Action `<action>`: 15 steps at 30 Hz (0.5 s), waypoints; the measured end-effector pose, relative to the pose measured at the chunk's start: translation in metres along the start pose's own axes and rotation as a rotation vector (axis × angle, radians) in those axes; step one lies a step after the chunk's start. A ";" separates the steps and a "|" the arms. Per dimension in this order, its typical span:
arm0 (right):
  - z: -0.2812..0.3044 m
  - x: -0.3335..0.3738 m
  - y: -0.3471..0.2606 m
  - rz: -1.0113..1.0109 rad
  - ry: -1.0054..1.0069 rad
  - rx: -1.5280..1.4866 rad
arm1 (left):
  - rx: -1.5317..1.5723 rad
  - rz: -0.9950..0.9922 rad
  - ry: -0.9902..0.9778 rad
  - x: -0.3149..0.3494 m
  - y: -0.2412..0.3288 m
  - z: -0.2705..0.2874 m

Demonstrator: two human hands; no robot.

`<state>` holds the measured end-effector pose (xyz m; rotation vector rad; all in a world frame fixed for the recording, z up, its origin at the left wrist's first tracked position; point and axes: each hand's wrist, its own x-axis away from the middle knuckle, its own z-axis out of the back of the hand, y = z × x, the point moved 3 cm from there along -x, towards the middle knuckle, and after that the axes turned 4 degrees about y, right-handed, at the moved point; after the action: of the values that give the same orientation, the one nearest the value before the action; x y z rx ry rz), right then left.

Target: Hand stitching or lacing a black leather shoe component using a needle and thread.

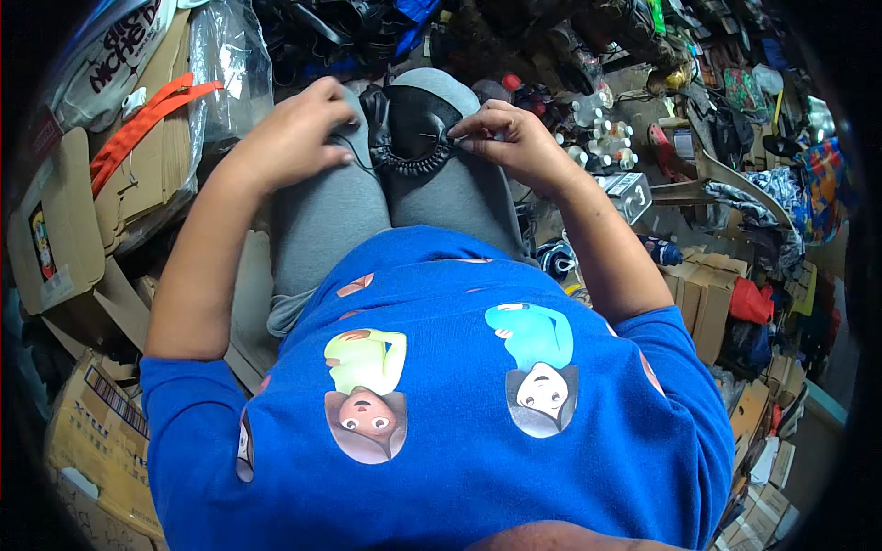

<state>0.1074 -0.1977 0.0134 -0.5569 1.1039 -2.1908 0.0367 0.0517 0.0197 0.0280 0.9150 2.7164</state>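
Between my knees rests a black leather shoe piece [418,167], its curved near edge gathered into thick ridged stitches. My right hand [519,147] pinches at the right end of that edge, thumb and forefinger together. A thin bright sliver, perhaps a needle, shows just left of those fingertips. My left hand [294,138] is held off to the left, fingers curled. Dark thread [361,163] runs from its fingers toward the shoe piece. How the thread sits inside the left fingers is partly hidden.
Small clear bottles [602,133] with white caps cluster beyond my right knee, near a metal stand [726,179]. Cardboard [60,230] and an orange strip [138,124] lie on the left. Black shoes [344,28] are heaped ahead. Cartons [703,294] stand at the right.
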 end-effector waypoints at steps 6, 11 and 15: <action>-0.006 0.016 -0.012 0.024 0.030 0.133 | -0.309 0.287 0.283 0.034 -0.085 0.059; -0.021 0.032 -0.017 0.188 0.175 0.501 | 0.075 0.221 0.351 0.033 -0.036 0.042; -0.024 0.035 -0.020 0.243 0.221 0.548 | 0.221 0.122 0.262 0.031 0.034 -0.005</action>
<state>0.0605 -0.1986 0.0196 0.0576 0.5851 -2.2364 -0.0018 0.0311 0.0339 -0.2404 1.3259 2.7591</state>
